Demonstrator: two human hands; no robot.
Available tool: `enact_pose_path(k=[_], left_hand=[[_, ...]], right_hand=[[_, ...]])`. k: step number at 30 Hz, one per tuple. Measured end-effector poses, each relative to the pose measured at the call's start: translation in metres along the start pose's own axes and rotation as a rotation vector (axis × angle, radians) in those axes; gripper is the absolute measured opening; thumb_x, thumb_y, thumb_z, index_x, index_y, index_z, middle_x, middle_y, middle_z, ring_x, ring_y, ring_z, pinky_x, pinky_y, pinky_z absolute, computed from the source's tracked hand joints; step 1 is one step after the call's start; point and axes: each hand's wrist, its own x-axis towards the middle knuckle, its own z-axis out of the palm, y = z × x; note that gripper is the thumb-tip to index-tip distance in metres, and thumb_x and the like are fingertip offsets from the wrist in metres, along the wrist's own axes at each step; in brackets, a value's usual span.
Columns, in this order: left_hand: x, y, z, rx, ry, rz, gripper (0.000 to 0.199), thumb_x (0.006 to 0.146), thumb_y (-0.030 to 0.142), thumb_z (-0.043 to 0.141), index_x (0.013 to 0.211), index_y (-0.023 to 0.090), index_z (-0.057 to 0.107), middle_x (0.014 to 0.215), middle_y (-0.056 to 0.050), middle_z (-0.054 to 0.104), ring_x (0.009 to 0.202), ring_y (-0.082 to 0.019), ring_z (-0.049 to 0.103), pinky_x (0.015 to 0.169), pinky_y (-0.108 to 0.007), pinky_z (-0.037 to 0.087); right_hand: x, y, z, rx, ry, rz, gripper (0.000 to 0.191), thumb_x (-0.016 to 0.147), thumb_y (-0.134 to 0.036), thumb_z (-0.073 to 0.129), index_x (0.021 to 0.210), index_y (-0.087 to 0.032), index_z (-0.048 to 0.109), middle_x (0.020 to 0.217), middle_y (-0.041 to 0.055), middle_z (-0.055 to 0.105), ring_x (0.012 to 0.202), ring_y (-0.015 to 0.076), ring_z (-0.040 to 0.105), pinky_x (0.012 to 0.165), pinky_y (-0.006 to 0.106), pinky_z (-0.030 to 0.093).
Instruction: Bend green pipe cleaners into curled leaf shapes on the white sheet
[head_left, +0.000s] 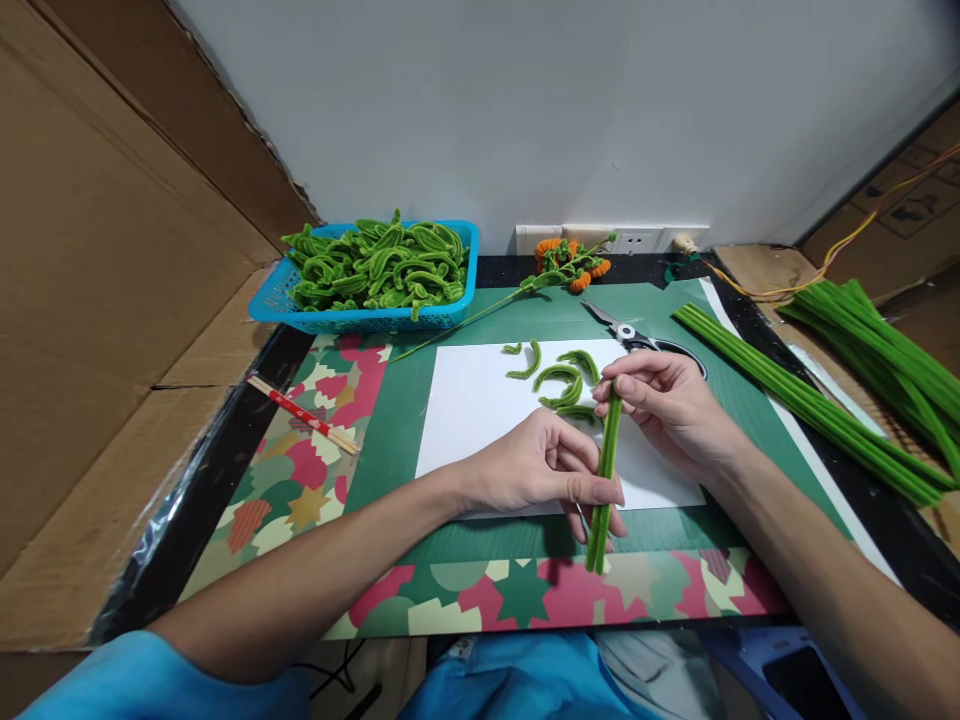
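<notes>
A short bundle of green pipe cleaners (604, 490) is held between both hands over the white sheet (465, 400). My left hand (559, 465) is closed around its middle, thumb on top. At its upper end, my right hand (667, 405) pinches the tip between thumb and fingers. Several curled green pipe cleaner pieces (562, 380) lie on the sheet just beyond my hands. Scissors (626, 330) with black handles rest behind my right hand, which partly hides them.
A blue basket (360, 322) heaped with bent green pieces stands at the back left. Near it lies an orange-flowered stem (559, 275). Chopsticks (304, 415) in a red wrapper are at left. Long green pipe cleaners (802, 395) lie at right; yellow wires (832, 255) run behind.
</notes>
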Motion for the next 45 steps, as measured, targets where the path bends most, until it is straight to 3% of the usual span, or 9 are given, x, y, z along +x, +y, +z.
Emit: enact_pose_path(k=[7,11,21,38,45], left_hand=[[-0.001,-0.001,-0.001,-0.004,-0.002,0.008,0.035,0.087,0.041,0.091,0.089,0.008,0.078,0.085,-0.016,0.084,0.069,-0.021,0.083,0.063,-0.024,0.067],[-0.001,-0.001,0.0,-0.001,0.001,0.005,0.036,0.086,0.042,0.091,0.087,0.008,0.078,0.084,-0.016,0.084,0.068,-0.021,0.082,0.062,-0.024,0.067],[-0.001,-0.001,-0.001,0.002,0.002,0.011,0.035,0.087,0.041,0.09,0.085,0.009,0.077,0.083,-0.016,0.084,0.066,-0.02,0.082,0.06,-0.024,0.066],[-0.003,0.001,0.0,-0.054,0.071,-0.003,0.028,0.086,0.034,0.091,0.087,0.008,0.079,0.082,-0.015,0.084,0.064,-0.023,0.082,0.057,-0.026,0.065],[-0.004,0.001,-0.005,-0.003,0.084,0.016,0.024,0.089,0.031,0.089,0.091,0.009,0.08,0.085,-0.015,0.085,0.064,-0.021,0.082,0.062,-0.026,0.066]], right_hand=[[-0.003,-0.007,0.001,0.016,-0.056,0.061,0.032,0.086,-0.051,0.09,0.094,-0.02,0.086,0.078,0.006,0.082,0.068,0.0177,0.078,0.07,0.029,0.066],[-0.002,-0.007,-0.001,0.014,-0.048,0.046,0.025,0.083,-0.043,0.094,0.09,-0.02,0.085,0.079,0.0051,0.082,0.069,0.0169,0.079,0.073,0.029,0.067],[0.001,-0.001,-0.004,0.028,-0.008,-0.008,0.022,0.077,-0.037,0.099,0.086,-0.021,0.087,0.075,0.0041,0.081,0.065,0.0124,0.075,0.063,0.02,0.062],[0.007,0.005,-0.002,0.047,0.003,-0.078,0.024,0.077,-0.037,0.098,0.087,-0.018,0.088,0.076,0.008,0.084,0.063,0.0152,0.079,0.06,0.02,0.064],[0.009,0.003,0.002,0.053,0.047,-0.11,0.025,0.074,-0.038,0.099,0.084,-0.017,0.088,0.073,0.0075,0.083,0.062,0.0168,0.078,0.057,0.023,0.063]])
